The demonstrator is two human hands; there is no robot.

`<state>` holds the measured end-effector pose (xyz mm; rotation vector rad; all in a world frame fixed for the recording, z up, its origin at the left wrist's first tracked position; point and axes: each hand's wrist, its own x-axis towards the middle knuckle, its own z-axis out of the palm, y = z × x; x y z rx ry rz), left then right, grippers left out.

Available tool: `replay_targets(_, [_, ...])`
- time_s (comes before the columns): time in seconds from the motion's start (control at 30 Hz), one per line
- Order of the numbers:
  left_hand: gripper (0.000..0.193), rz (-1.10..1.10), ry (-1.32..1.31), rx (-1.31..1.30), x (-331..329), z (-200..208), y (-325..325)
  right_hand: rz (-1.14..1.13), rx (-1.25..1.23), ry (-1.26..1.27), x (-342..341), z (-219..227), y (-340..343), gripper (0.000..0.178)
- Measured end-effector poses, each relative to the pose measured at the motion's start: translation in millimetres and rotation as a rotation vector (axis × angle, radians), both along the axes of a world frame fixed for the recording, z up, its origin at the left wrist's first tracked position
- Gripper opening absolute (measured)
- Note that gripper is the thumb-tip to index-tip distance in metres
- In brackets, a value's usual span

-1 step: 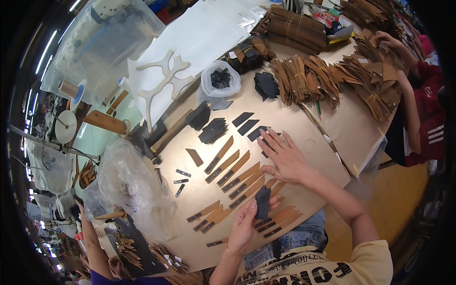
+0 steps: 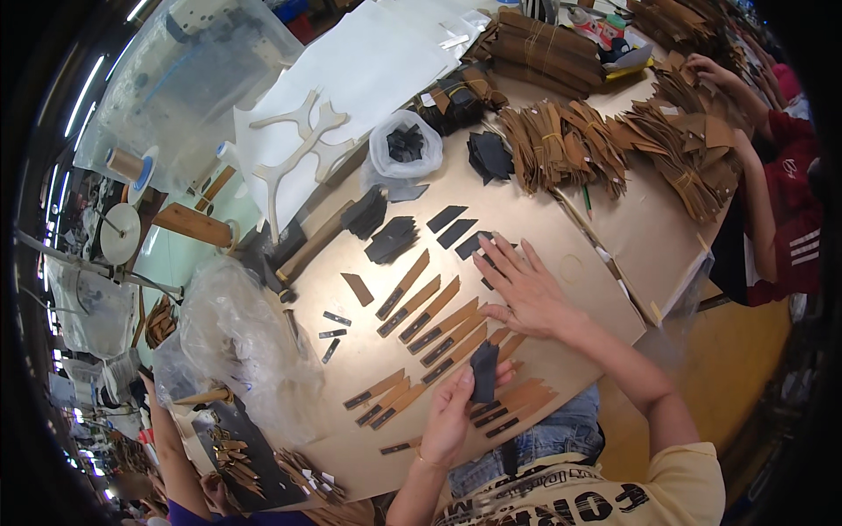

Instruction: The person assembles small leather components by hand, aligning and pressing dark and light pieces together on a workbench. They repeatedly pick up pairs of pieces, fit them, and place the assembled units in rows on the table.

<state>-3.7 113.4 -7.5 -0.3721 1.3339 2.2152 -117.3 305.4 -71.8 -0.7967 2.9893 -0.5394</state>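
My left hand (image 2: 450, 410) grips a small stack of black leather pieces (image 2: 484, 372) between thumb and fingers, above the near part of the table. Farther right, my right hand (image 2: 535, 296) lies palm down with its fingers spread, over black pieces partly hidden beneath it. Several brown leather strips (image 2: 428, 310), each with a small dark patch at one end, are laid out slantwise to the left of my right hand. More such strips (image 2: 386, 401) lie to the left of my left hand. Beyond my right fingertips rest loose black pieces (image 2: 456, 233).
Black stacks (image 2: 392, 239) and a clear bag of black scraps (image 2: 431, 158) stand toward the back. Bundled brown strips (image 2: 561, 145) line the back right, near a co-worker's arm (image 2: 756, 197). Crumpled clear plastic (image 2: 254, 351) and another person's arm (image 2: 173, 456) are at left.
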Motion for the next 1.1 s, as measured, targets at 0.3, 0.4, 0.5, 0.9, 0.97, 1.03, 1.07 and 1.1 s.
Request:
replay_targets(0.3, [0.044, 0.083, 0.118, 0.017, -9, -5, 14, -0.076, -0.733, 0.057, 46, 64, 20, 0.031])
replay_targets(0.4, [0.042, -0.049, 0.094, -0.053, -9, -2, 18, 0.044, -0.624, -0.054, 63, 73, 20, 0.033])
replay_targets(0.5, [0.039, -0.124, 0.126, -0.085, -9, 0, 19, 0.025, -0.62, -0.145, 68, 71, 20, 0.035])
replay_targets(0.9, [0.042, -0.074, 0.003, 0.048, -9, -3, 18, 0.096, -0.625, -0.004, 81, 58, 28, 0.023])
replay_targets(0.97, [0.043, 0.017, -0.002, 0.061, -8, -3, 17, 0.133, -0.694, -0.025, 85, 62, 33, 0.019])
replay_targets(1.03, [0.043, 0.106, 0.002, 0.055, -11, -7, 9, -0.073, -0.863, -0.226, 86, 66, 44, 0.015])
replay_targets(1.07, [0.043, 0.129, 0.024, 0.03, -12, -9, 4, -0.175, -0.938, -0.324, 86, 68, 49, 0.014])
replay_targets(1.1, [0.044, 0.149, 0.049, 0.006, -13, -10, -2, -0.245, -0.827, -0.385, 82, 66, 54, 0.014])
